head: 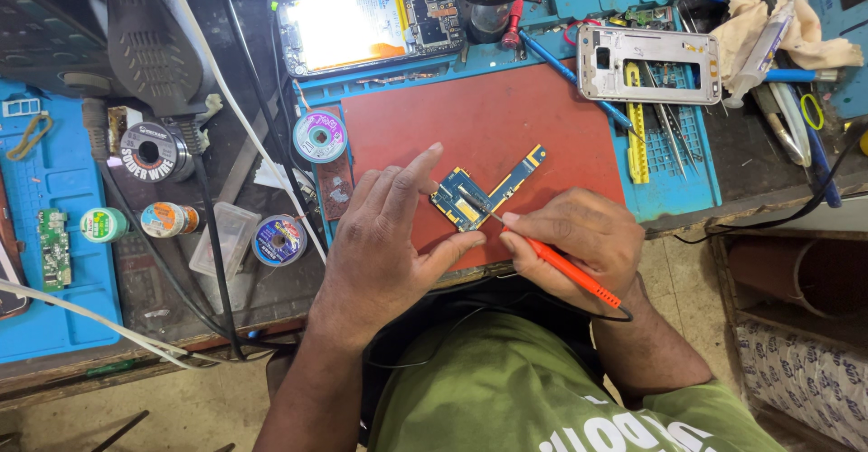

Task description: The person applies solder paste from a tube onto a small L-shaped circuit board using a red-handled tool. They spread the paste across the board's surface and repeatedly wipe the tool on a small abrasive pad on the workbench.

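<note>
Circuit board (484,192), small blue L-shape, lay on red mat (506,117) w/ left hand (384,240) open beside it; right hand (583,240) gripped red probe (565,267). Looked light, stiff, fragile; best held by edges.

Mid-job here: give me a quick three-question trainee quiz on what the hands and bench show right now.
1. True or false: the right hand holds a red-handled probe.
2. What does the probe's tip touch? A) silver phone frame B) blue L-shaped circuit board C) solder spool
3. Fill in: the board lies on a ___ mat.

Key:
1. True.
2. B: the blue L-shaped circuit board, steadied by the left hand; the silver phone frame lies apart.
3. Red: the red mat.
</note>
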`<state>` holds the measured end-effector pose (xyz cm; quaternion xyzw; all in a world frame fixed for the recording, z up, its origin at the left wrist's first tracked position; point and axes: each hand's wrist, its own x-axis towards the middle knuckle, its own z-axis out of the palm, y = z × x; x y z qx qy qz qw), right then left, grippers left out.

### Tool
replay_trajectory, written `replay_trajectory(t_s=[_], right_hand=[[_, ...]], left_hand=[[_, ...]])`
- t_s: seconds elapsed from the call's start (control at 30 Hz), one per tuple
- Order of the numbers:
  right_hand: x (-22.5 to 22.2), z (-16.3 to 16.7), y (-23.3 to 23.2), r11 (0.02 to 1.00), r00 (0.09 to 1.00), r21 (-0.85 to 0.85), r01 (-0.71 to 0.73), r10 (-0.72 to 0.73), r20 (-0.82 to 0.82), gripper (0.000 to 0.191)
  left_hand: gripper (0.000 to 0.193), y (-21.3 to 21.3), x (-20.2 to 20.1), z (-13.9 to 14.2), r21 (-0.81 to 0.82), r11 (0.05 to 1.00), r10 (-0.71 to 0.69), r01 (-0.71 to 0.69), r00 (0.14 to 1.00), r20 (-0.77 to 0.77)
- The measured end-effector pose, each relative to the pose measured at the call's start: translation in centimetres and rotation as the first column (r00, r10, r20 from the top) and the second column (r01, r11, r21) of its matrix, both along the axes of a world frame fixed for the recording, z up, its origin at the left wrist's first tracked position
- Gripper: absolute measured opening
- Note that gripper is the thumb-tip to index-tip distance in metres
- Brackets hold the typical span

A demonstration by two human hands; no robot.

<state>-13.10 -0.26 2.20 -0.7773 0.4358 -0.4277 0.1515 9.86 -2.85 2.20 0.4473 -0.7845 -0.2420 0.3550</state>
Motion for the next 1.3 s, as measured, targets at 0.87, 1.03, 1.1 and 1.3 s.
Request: replay_trajectory(t_s=[0.87, 1.03, 1.1, 1.3], right_hand=[[-0.29, -0.21, 0.14, 1.000, 0.999, 0.000, -0.010, 0.010, 0.033, 0.022], [-0.28, -0.19, 0.25, 1.000, 0.999, 0.003, -0.008, 0.008, 0.033, 0.022], [-0.25, -0.17, 0.30, 1.000, 1.000, -0.001, 0.005, -0.005, 0.028, 0.021], [-0.24, -0.07, 0.34, 1.000, 0.999, -0.005, -0.004, 0.004, 0.032, 0.020]], left_hand=[[0.089, 0.06, 0.03, -0.18, -0.003, 1.000, -0.002, 0.002, 1.000, -0.004], [0.089, 0.12, 0.07, -0.16, -0.002, 1.000, 0.002, -0.002, 1.000, -0.005], [0.089, 0.14, 0.08, -0.14, -0.002, 1.000, 0.005, -0.005, 1.000, -0.004], [0.089, 0.19, 0.08, -0.13, -0.005, 1.000, 0.008, -0.008, 1.000, -0.008]])
